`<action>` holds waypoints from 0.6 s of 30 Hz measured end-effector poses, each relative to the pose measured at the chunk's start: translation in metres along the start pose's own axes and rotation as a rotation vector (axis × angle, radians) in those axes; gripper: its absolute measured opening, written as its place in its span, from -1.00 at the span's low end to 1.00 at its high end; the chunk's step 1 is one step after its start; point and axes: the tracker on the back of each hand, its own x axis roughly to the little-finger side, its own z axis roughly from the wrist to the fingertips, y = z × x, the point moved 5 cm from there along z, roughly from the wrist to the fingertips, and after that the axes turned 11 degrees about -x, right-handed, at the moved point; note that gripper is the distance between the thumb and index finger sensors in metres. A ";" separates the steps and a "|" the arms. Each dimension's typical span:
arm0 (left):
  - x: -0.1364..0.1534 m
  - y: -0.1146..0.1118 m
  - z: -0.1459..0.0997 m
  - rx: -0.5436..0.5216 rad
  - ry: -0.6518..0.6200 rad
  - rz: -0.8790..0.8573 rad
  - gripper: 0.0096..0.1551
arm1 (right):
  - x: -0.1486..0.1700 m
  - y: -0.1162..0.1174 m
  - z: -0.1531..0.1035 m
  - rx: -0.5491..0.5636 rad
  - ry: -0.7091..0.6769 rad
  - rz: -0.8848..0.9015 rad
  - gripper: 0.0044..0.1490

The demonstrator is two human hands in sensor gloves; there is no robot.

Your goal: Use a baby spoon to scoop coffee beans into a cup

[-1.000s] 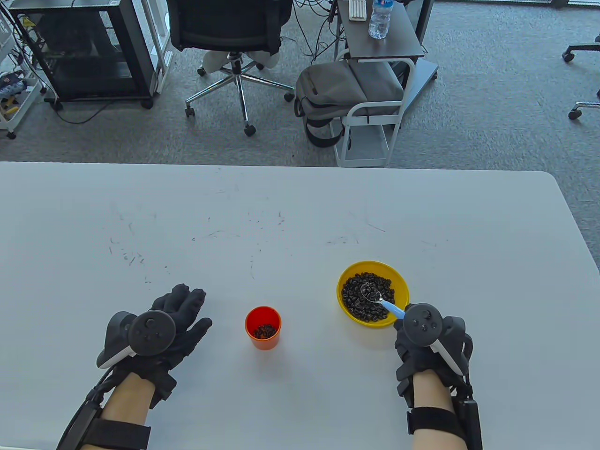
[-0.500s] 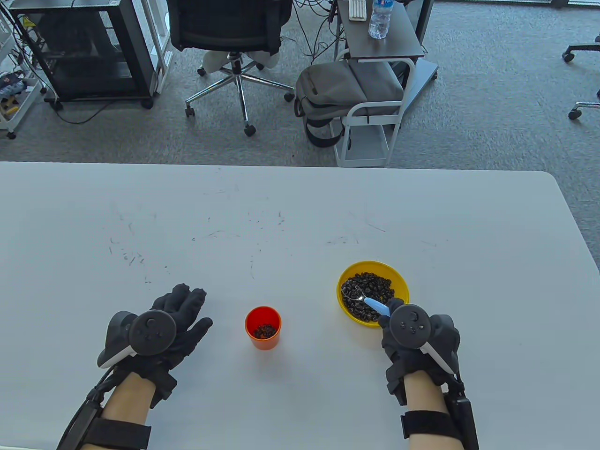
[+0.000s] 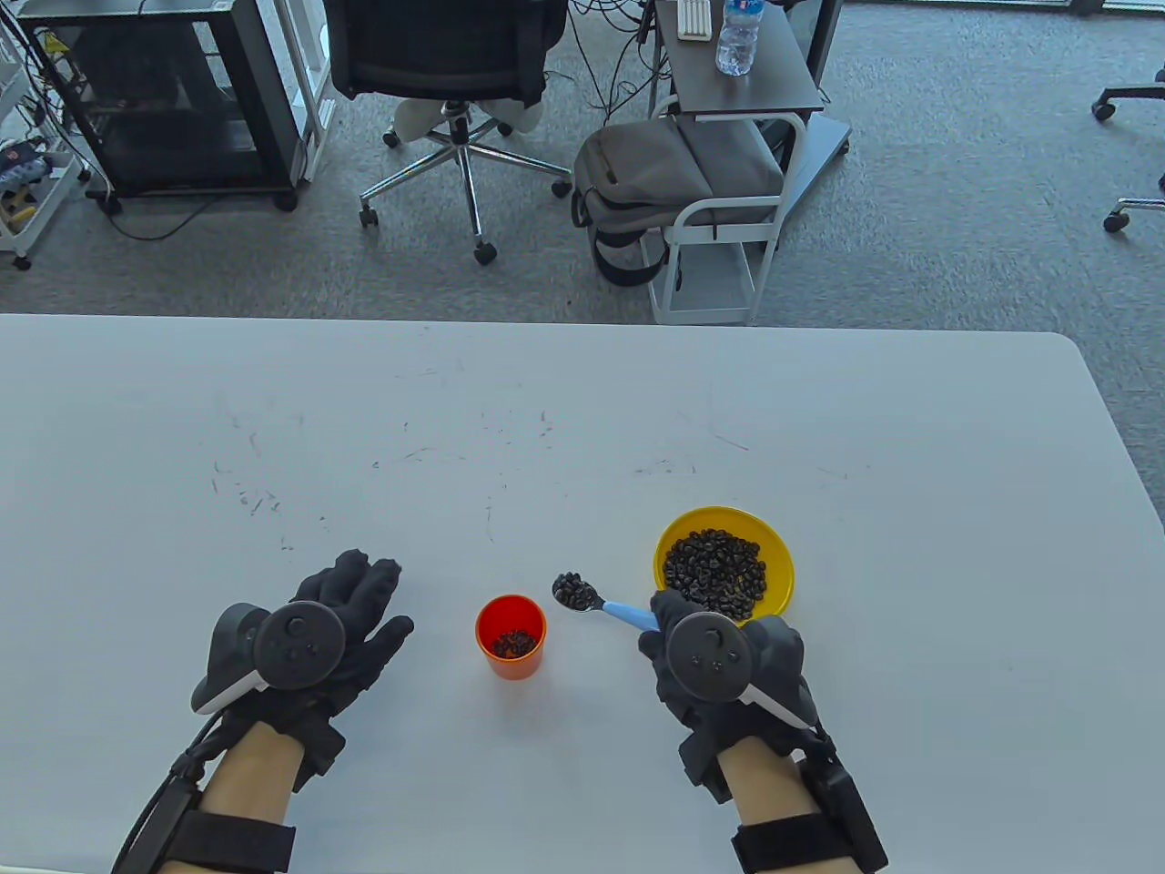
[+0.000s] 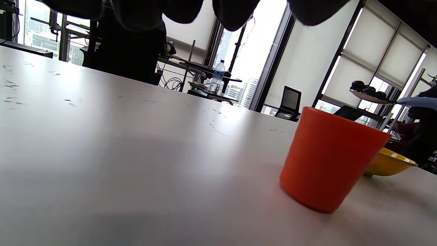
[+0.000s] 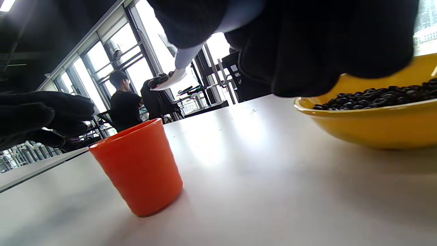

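An orange cup (image 3: 511, 636) stands on the white table (image 3: 546, 419) with some coffee beans at its bottom. It also shows in the left wrist view (image 4: 327, 157) and the right wrist view (image 5: 138, 167). A yellow bowl (image 3: 774, 546) of coffee beans sits to its right, seen too in the right wrist view (image 5: 372, 126). My right hand (image 3: 719, 669) grips the blue handle of a baby spoon (image 3: 601, 603). The spoon's bowl, heaped with beans (image 3: 573, 591), hangs between the yellow bowl and the cup. My left hand (image 3: 319, 637) rests flat on the table, left of the cup, holding nothing.
Beyond the table's far edge stand an office chair (image 3: 455, 73), a grey backpack (image 3: 664, 182) and a small cart (image 3: 737, 109) with a water bottle (image 3: 737, 36). The table's right edge (image 3: 1119, 455) runs close to the yellow bowl's side.
My right hand lifted the spoon, loaded with beans, out of the yellow bowl and carried it left toward the orange cup. The left hand stayed still.
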 end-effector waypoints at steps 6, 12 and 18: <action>0.000 0.000 0.000 -0.003 0.001 0.002 -0.20 | -0.025 0.014 0.008 -0.032 -0.061 -0.057 -0.30; 0.001 0.001 0.001 -0.008 0.003 -0.003 -0.20 | -0.050 0.020 0.008 0.024 -0.121 -0.275 -0.30; 0.000 0.001 0.001 -0.007 0.003 -0.001 -0.20 | -0.059 0.019 0.005 0.064 -0.148 -0.371 -0.30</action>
